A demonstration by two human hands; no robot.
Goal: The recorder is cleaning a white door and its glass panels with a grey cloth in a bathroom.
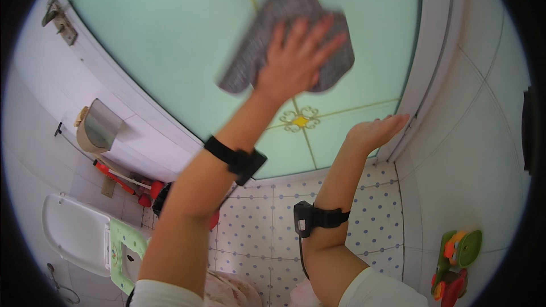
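A grey cloth point(337, 59) lies spread against the frosted glass door panel point(179, 64), blurred by motion. My left hand point(294, 57) presses on it with the fingers spread, above the yellow and gold ornament point(301, 121) on the glass. To the right, my right hand point(377, 130) is raised near the lower right part of the door frame, its palm turned up and holding nothing. A black strap with a small box sits on each of my forearms.
A metal door handle point(64, 25) juts out at the upper left. A toilet with a raised lid point(76, 232) and a green seat point(121, 281) stands lower left, near red-headed brushes point(144, 200). Colourful toys point(456, 249) hang on the right wall. Dotted tiles point(251, 234) cover the floor.
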